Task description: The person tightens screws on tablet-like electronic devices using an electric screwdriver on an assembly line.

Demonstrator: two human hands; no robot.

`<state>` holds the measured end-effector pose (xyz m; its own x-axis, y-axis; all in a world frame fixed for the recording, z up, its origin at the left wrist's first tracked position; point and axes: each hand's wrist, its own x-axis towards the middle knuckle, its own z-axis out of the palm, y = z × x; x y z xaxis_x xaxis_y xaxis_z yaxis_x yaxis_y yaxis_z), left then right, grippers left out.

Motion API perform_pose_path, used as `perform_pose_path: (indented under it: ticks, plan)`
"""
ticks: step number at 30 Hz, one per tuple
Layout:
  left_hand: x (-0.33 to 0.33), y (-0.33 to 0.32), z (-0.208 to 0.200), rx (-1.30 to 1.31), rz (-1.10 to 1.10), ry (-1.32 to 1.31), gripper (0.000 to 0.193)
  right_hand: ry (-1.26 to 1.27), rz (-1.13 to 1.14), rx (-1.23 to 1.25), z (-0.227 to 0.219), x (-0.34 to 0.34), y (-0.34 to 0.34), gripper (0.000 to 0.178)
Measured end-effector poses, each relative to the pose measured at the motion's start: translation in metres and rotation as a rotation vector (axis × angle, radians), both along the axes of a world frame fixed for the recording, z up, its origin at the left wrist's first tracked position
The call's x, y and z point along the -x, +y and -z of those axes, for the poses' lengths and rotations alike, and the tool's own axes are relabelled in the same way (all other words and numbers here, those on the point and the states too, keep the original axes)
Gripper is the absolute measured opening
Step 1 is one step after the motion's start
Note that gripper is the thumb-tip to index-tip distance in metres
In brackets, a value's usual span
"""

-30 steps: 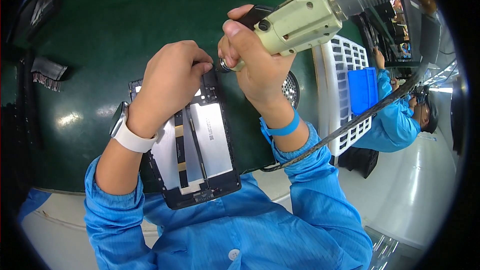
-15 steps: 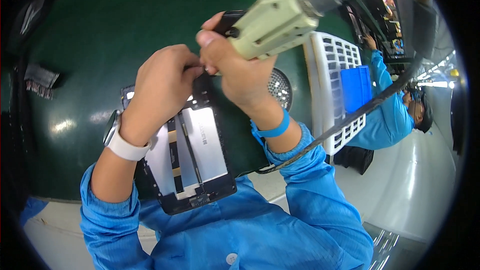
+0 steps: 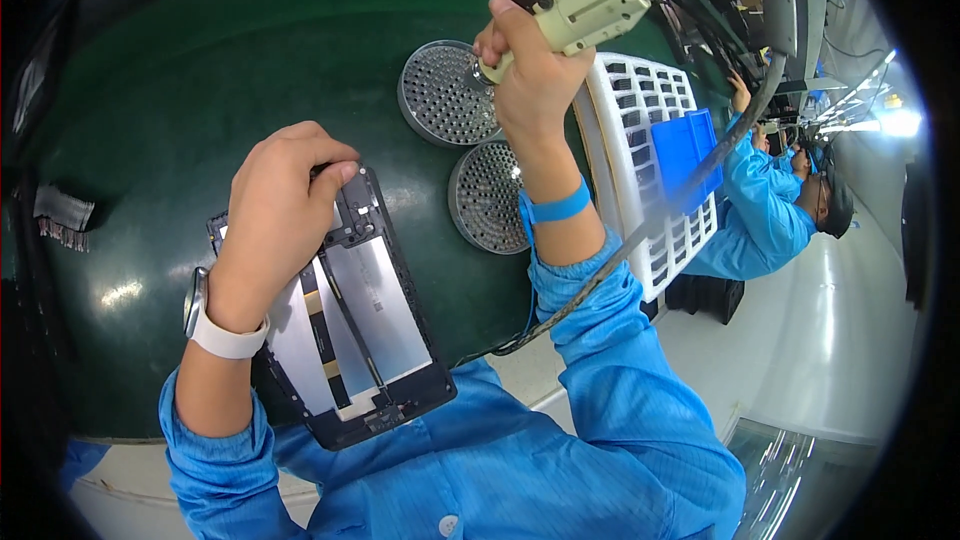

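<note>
My left hand (image 3: 285, 205) is closed on the upper end of an opened tablet (image 3: 375, 275), thumb and fingers at its top edge. The tablet's inside faces up, with silvery plates, a dark frame and a thin black strip along the middle. My right hand (image 3: 535, 70) grips a pale green electric screwdriver (image 3: 595, 10). The screwdriver's tip end points down at the right side of a round metal tray (image 3: 425, 90) full of small holes. A second round perforated tray (image 3: 485, 202) sits nearer to me, partly behind my right wrist.
Right of the trays stands a white foam tray (image 3: 612, 105) with many slots and a blue bin (image 3: 685, 160) on it. A grey cable (image 3: 735, 140) crosses my right forearm. Thin ribbon-like parts (image 3: 62, 212) lie far left. A co-worker in blue (image 3: 765, 225) is at the right.
My right hand has lifted the screwdriver off the tablet's upper end and carried it up and right to the round trays. The left hand and tablet have shifted slightly left and nearer.
</note>
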<state>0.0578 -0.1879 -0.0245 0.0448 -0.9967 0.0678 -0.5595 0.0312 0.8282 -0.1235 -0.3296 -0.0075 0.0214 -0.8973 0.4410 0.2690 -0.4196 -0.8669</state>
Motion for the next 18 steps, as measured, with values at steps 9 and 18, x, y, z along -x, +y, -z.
perform_pose_path:
  ticks: [9,18]
  plan:
    - [0.0004,-0.0003,-0.0020,-0.032,-0.001,0.008,0.010,0.041,0.030,0.013,0.0048,-0.0001,-0.0022,0.004]
    - [-0.0019,0.0006,-0.0004,0.000,0.006,-0.011,0.010,0.126,0.038,0.017,0.0028,-0.0020,-0.0005,0.007]
